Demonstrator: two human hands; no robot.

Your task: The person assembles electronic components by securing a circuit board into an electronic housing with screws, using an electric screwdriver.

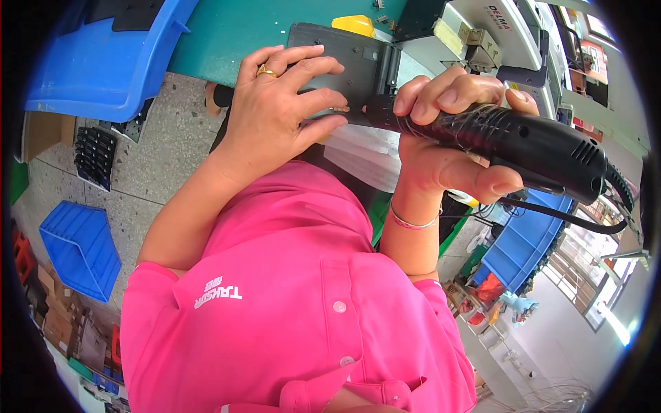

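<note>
My right hand [447,131] is wrapped round a black corded electric screwdriver [530,141], its thumb along the underside. The tool lies almost level, its nose pointing left. A small metal tip [339,109] shows in the gap between my left thumb and forefinger; whether it is a bit or a screw I cannot tell. My left hand [282,96] has its fingers spread, the upper ones resting over a flat black plastic panel [323,41] at the edge of the green table. The hand hides part of the panel's left side.
A yellow piece [353,26] and small metal parts lie on the green table [227,41] behind the panel. A large blue bin [103,76] stands at the left. Another blue crate [81,248] sits on the floor. White equipment [492,31] stands at the back right; the tool's cord [571,215] hangs at right.
</note>
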